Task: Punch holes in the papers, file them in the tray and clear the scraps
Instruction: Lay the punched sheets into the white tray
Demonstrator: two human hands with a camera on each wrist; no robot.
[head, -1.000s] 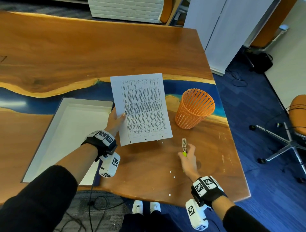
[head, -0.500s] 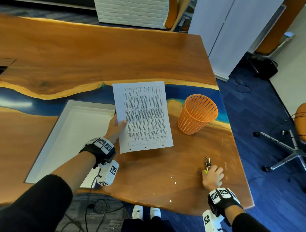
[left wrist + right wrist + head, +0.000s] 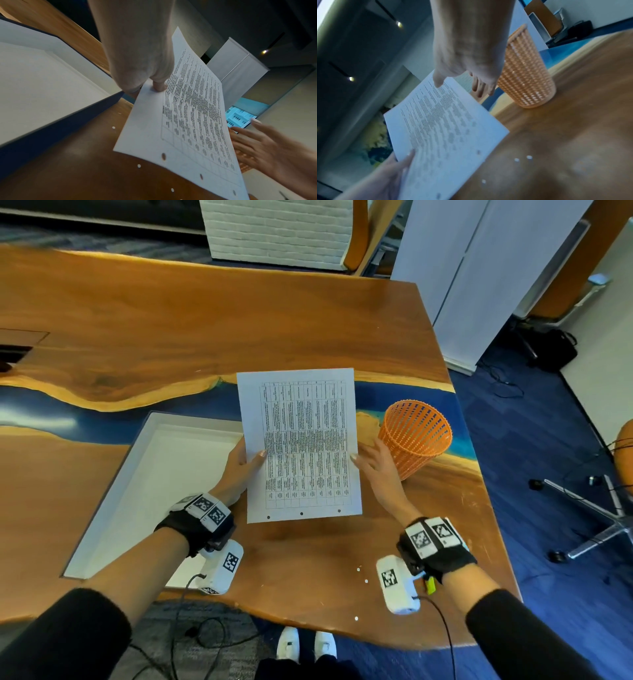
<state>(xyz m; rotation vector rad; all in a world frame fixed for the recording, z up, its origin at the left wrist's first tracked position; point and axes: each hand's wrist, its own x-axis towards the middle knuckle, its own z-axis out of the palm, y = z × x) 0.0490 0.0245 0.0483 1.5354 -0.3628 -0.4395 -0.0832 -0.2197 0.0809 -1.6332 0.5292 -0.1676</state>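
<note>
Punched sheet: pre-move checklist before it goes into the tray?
1. Holes punched: ok, three along the near edge of the sheet.
2. Left hand grips the left edge: ok, thumb on top.
3. Right hand has a grip on the right edge: not ok, fingers straight, at the edge only.
4. Tray free to receive: ok, no paper in the visible part.
5. Scraps cleared: not ok, white dots lie on the table.
6. Orange basket upright: ok.
</note>
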